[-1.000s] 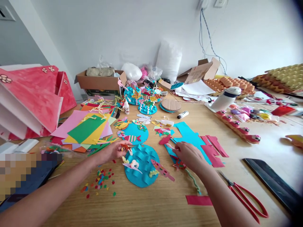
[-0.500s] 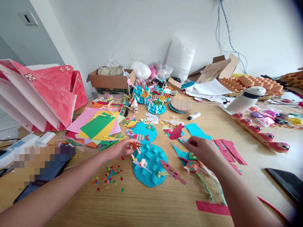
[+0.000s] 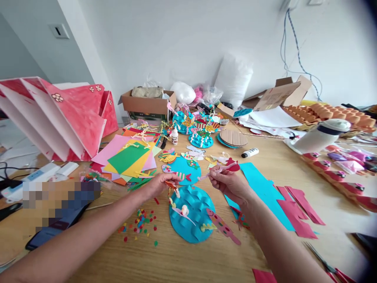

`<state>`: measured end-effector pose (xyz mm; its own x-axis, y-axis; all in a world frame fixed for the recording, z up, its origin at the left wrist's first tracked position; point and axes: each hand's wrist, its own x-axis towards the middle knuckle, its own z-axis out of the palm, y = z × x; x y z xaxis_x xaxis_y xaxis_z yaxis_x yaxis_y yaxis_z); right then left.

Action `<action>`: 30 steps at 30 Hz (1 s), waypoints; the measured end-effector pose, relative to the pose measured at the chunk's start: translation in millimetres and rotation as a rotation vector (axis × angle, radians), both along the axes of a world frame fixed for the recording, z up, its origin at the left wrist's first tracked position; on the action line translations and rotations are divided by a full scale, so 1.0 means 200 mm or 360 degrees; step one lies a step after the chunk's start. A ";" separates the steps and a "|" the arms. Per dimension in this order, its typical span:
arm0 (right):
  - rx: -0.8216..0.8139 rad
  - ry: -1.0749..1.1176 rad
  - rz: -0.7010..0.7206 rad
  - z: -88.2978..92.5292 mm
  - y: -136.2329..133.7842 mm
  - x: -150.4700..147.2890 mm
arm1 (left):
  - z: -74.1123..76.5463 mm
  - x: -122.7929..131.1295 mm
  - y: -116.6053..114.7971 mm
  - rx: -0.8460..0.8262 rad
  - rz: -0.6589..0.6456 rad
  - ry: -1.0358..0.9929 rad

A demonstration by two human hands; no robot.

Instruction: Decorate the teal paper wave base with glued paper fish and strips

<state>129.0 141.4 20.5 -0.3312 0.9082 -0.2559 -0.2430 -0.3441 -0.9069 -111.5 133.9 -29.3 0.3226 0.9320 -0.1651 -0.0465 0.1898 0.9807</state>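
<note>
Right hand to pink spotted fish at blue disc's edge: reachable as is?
Probably yes: the fish lies exposed, nearer the camera than the right hand. But that hand pinches a pale strip, so it likely needs freeing first.

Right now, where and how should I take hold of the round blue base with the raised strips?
Probably pinch the near rim, coming from the near side: the blue base lies flat, bare along that edge, while raised strips cover its top and the pink spotted fish overhangs its right edge.

Rippled blue disc [image 3: 200, 214], lying flat — orange cutout [image 3: 171, 184] near its left edge, pink-red cutout [image 3: 235, 166] held up
</note>
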 end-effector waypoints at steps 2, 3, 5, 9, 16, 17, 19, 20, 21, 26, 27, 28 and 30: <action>-0.0086 0.0071 0.0092 -0.02 0.04 -0.04 | -0.01 0.03 0.01 -0.0010 0.0043 -0.0012; -0.0125 0.0090 0.0123 -0.04 0.05 -0.06 | 0.00 0.04 0.01 0.0003 0.0055 -0.0012; -0.0177 0.0101 0.0162 -0.06 0.08 -0.10 | 0.01 0.05 0.01 0.0015 0.0043 -0.0012; -0.0210 0.0081 0.0216 -0.10 0.10 -0.16 | 0.04 0.05 -0.01 0.0012 0.0007 -0.0019; -0.0136 0.0014 0.0278 -0.13 0.09 -0.23 | 0.05 0.06 -0.01 -0.0023 -0.0013 -0.0042; -0.0120 -0.0002 0.0294 -0.13 0.09 -0.23 | 0.05 0.06 -0.01 -0.0024 -0.0027 -0.0049; -0.0089 -0.0037 0.0318 -0.14 0.08 -0.24 | 0.05 0.06 -0.01 -0.0016 -0.0063 -0.0056; -0.0075 -0.0057 0.0324 -0.14 0.08 -0.24 | 0.04 0.06 -0.01 0.0000 -0.0080 -0.0056; -0.0059 -0.0078 0.0327 -0.14 0.08 -0.25 | 0.04 0.06 -0.01 0.0018 -0.0096 -0.0053; 0.0066 -0.0190 0.0331 -0.14 0.08 -0.26 | 0.04 0.05 -0.01 0.0050 -0.0095 -0.0032; 0.0098 -0.0213 0.0330 -0.15 0.08 -0.26 | 0.04 0.05 -0.01 0.0049 -0.0097 -0.0034; 0.0128 -0.0237 0.0330 -0.15 0.08 -0.27 | 0.04 0.05 -0.01 0.0047 -0.0102 -0.0040; 0.0174 -0.0285 0.0340 -0.16 0.08 -0.27 | 0.03 0.05 -0.01 0.0046 -0.0107 -0.0049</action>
<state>74.2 157.7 -11.1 -0.4760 0.8483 -0.2319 -0.0085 -0.2681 -0.9634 -101.1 132.2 -22.5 0.3894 0.9122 -0.1277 -0.0649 0.1655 0.9841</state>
